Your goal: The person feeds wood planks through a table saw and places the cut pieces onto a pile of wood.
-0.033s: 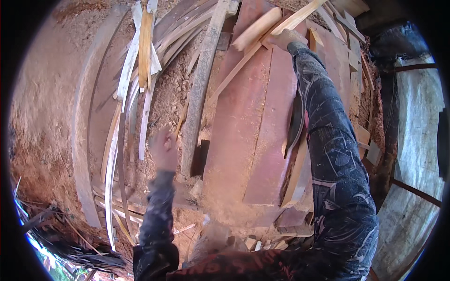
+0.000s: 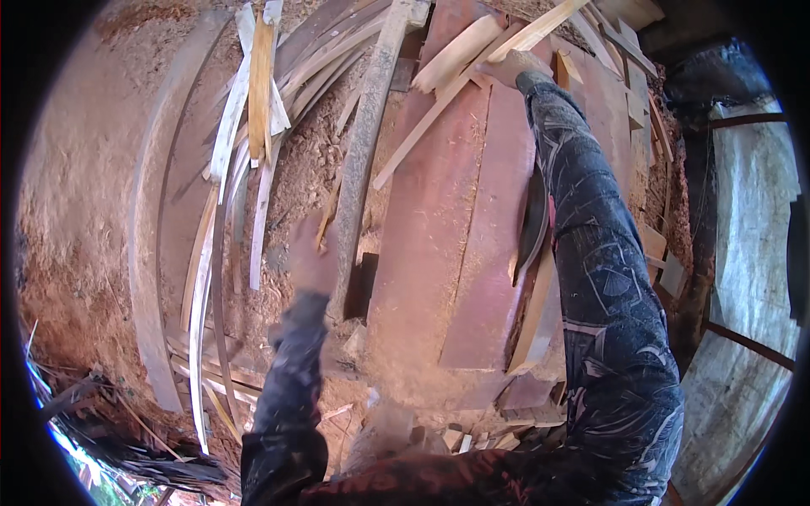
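My right hand (image 2: 515,69) is at the far end of a reddish-brown work table (image 2: 422,244), fingers closed round a narrow wooden strip (image 2: 424,126) that slants down to the left. Beside that hand lie a thick pale piece of wood (image 2: 460,52) and a light slat (image 2: 540,29). My left hand (image 2: 314,260) is blurred left of the table, close to a long grey beam (image 2: 371,143). A thin wooden sliver (image 2: 331,207) reaches to its fingers; whether they grip it is unclear. A dark curved disc like a saw blade (image 2: 531,219) stands up from the table beside my right forearm.
Long offcut strips (image 2: 261,93) lie in a heap at the left, on ground covered with sawdust. A bowed plank (image 2: 152,219) runs along further left. Short wood scraps (image 2: 464,440) lie near my body. Pale sheeting (image 2: 751,236) hangs at the right.
My left hand has moved slightly right and away from me, toward the sliver. The narrow strip at my right hand has shifted a little, its lower end now lying differently on the table.
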`<state>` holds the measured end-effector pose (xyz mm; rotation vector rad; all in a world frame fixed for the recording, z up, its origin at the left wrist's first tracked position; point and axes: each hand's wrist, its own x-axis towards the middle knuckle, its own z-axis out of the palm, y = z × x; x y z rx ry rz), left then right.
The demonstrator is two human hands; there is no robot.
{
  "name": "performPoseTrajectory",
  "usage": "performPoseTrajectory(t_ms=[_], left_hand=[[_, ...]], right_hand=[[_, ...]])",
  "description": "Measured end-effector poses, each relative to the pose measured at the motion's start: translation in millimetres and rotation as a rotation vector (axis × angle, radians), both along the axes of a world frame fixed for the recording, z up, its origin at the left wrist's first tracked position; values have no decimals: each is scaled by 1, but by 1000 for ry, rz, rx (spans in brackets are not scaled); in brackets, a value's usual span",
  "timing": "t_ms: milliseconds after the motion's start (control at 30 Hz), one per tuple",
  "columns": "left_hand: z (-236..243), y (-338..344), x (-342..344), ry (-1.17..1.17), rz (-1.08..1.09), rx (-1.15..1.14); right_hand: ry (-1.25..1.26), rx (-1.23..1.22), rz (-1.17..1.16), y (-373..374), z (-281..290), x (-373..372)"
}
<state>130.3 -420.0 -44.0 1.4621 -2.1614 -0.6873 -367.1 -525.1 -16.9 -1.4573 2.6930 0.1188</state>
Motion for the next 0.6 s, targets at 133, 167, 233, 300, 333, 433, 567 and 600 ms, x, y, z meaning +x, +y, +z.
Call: performPoseTrajectory(t_ms=[133,167,233,300,333,433,567,600], left_hand=[[-31,-35,-117,26,-52,-165],[-40,-43,-133,41,-52,-184],[-52,-54,-151,-297,-162,396],[-51,-50,-132,-206,-151,368],[-47,-48,-115,-124,-139,347],[-15,-14,0,144,-142,377],[23,40,129,284,249,557],[28,41,148,521,227,484]], right_hand=[[20,85,-34,-26,-13,-9],[15,132,-56,-31,-17,-10],[-33,159,-51,-39,-19,-16],[-91,208,-66,-42,-20,-16],[-135,220,-100,-41,-19,-15],[-175,242,-149,-37,-8,-3],[113,155,-124,-8,6,33],[81,167,-107,-3,10,45]])
